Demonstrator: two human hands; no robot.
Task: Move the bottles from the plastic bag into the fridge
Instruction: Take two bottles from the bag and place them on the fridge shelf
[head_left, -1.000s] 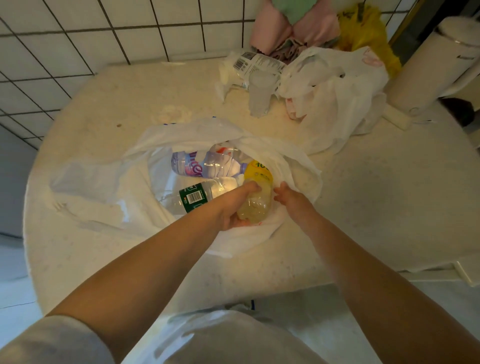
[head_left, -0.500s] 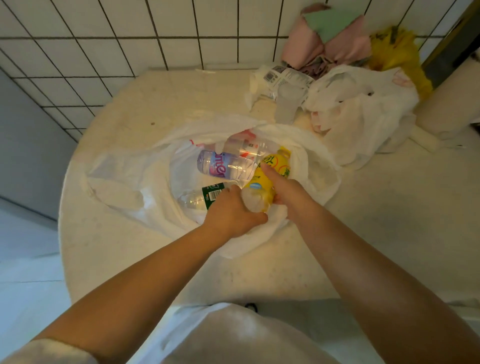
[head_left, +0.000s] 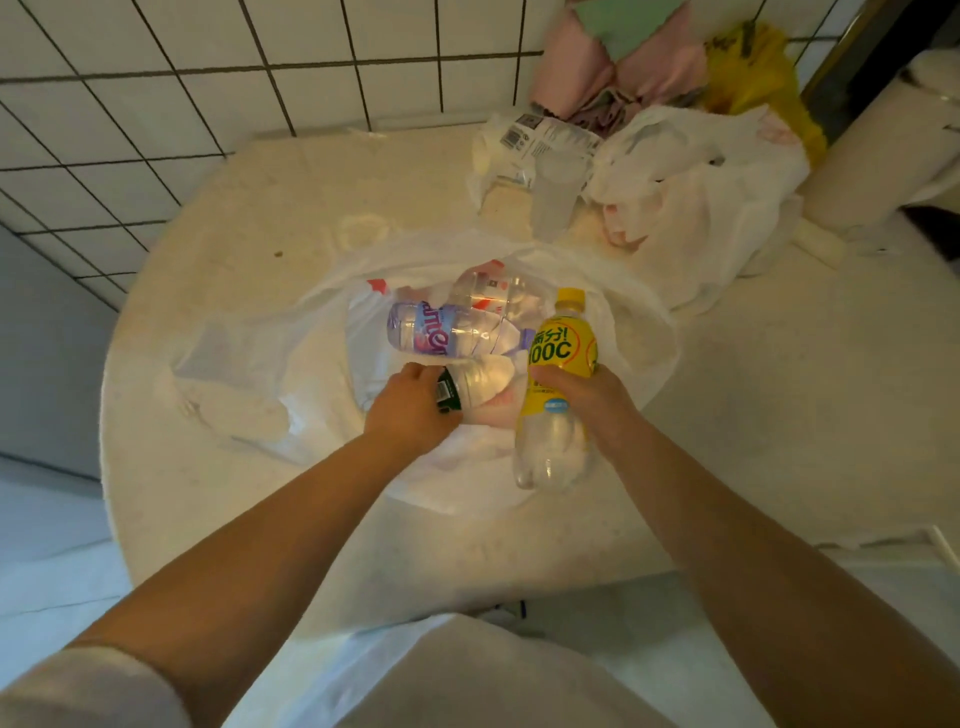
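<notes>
Head view: your right hand (head_left: 582, 397) grips the yellow bottle (head_left: 558, 384) upright, clear of the plastic bag (head_left: 644, 332); at its 9 o'clock, left hand (head_left: 410, 410) grips the green-label bottle (head_left: 475, 387), ready to lift.

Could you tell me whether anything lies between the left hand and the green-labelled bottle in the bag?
Nothing visible does: the left hand already grips the green-labelled bottle in the open plastic bag.

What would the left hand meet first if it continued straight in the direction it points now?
Probably the purple-label bottle in the bag. The left hand already grips the green-label bottle and points up-table toward it, though depth is unclear.
</notes>
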